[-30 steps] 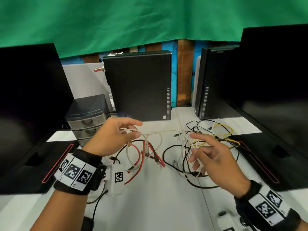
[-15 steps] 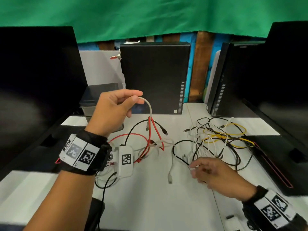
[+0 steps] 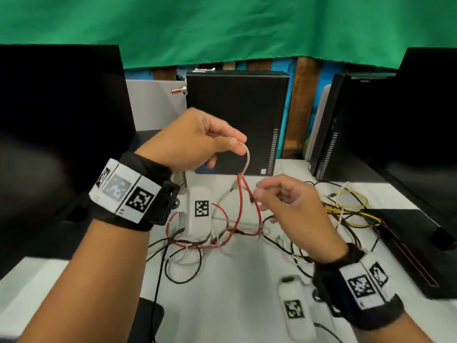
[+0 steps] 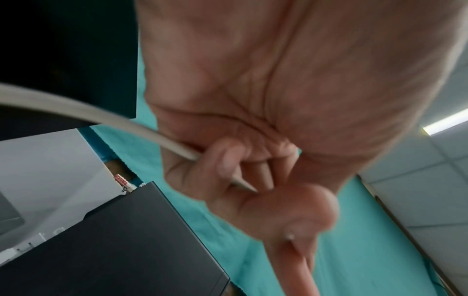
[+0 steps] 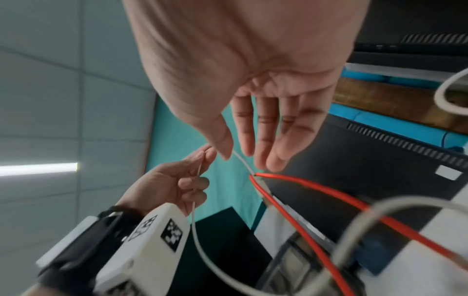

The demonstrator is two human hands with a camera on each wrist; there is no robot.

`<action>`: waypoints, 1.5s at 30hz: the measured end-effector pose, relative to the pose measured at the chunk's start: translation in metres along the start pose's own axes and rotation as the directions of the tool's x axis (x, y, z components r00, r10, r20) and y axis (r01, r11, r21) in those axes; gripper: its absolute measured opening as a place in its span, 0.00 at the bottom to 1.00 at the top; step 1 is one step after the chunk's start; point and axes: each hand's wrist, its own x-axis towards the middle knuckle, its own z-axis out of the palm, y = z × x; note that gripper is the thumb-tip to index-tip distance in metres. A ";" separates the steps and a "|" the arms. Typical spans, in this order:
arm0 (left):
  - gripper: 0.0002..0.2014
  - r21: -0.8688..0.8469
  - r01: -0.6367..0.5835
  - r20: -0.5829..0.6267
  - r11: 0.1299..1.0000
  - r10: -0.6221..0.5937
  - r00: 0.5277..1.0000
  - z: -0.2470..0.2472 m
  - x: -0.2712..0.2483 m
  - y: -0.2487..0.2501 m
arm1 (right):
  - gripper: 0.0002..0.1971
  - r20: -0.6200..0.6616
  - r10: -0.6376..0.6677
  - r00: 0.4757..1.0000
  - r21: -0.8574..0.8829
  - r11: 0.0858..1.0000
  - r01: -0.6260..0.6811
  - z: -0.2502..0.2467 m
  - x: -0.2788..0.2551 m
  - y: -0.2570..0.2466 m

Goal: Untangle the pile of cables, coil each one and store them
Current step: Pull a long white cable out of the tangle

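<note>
the left hand (image 3: pixel 195 139) is raised above the table, thumb and forefinger pinching a white cable (image 3: pixel 246 158) that arcs down from the fingertips. a red cable (image 3: pixel 241 201) is hooked through that white loop and hangs in two strands to the pile of cables (image 3: pixel 222 241) on the table. the right hand (image 3: pixel 294 206) is just beside the red strands, fingers loosely curled near them; the right wrist view shows the fingers straight and holding nothing.

the risk, as i judge it — lifting the white cable higher could cinch the red loop tight round it and drag the black and white strands below into a harder knot. a plug might also snag on the yellow cables (image 3: pixel 351 209) to the right.

the surface is a white table (image 3: pixel 235 305) — black desktop computer cases (image 3: pixel 237 120) stand at its back, dark monitors at either side, a green cloth (image 3: pixel 222 28) hanging behind.
</note>
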 end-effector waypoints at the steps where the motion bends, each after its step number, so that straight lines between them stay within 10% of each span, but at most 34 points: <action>1: 0.07 0.009 0.011 0.027 1.000 -0.011 1.000 0.001 -0.002 -0.001 | 0.04 0.003 0.031 1.000 -0.005 1.000 -0.031 0.008 0.005 0.001; 6: 0.07 -0.027 -0.028 -0.070 0.999 0.026 0.997 0.016 -0.016 -0.029 | 0.07 -0.035 0.140 0.989 -0.070 0.987 -0.143 0.038 0.017 0.027; 13: 0.09 -0.131 -0.035 -0.202 0.991 0.008 0.979 0.011 -0.019 -0.070 | 0.08 0.240 0.197 0.950 0.085 0.971 -0.223 0.045 0.002 0.038; 18: 0.09 -0.215 -0.053 -0.394 0.975 -0.037 0.918 0.006 -0.014 -0.073 | 0.11 0.262 0.107 0.959 -0.066 0.993 -0.093 0.045 0.048 -0.015; 24: 0.21 0.056 0.127 0.097 0.990 -0.132 0.986 0.014 -0.027 -0.063 | 0.15 0.198 0.166 0.966 0.037 0.984 -0.176 0.066 0.021 -0.003; 31: 0.17 0.238 0.080 0.121 0.968 -0.111 0.986 0.034 -0.021 -0.067 | 0.14 0.324 0.200 0.925 0.130 0.959 -0.253 0.051 0.005 0.012; 35: 0.06 0.351 -0.004 0.111 0.936 -0.038 0.993 0.042 -0.018 -0.070 | 0.11 0.143 0.115 0.983 -0.083 0.991 -0.104 0.051 0.009 0.017; 39: 0.16 0.448 0.066 0.028 0.892 -0.088 0.996 0.035 -0.013 -0.077 | 0.07 -0.126 -0.038 0.991 -0.187 0.982 0.014 0.054 0.011 0.029; 43: 0.13 0.283 -0.034 0.113 0.958 0.002 0.994 0.023 -0.013 -0.077 | 0.06 -0.196 -0.058 0.979 -0.153 0.988 0.028 0.057 0.016 0.029; 45: 0.04 0.161 -0.077 -0.044 0.984 0.085 0.995 0.019 -0.014 -0.076 | 0.08 -0.221 0.008 0.975 -0.124 0.992 -0.037 0.056 0.019 0.033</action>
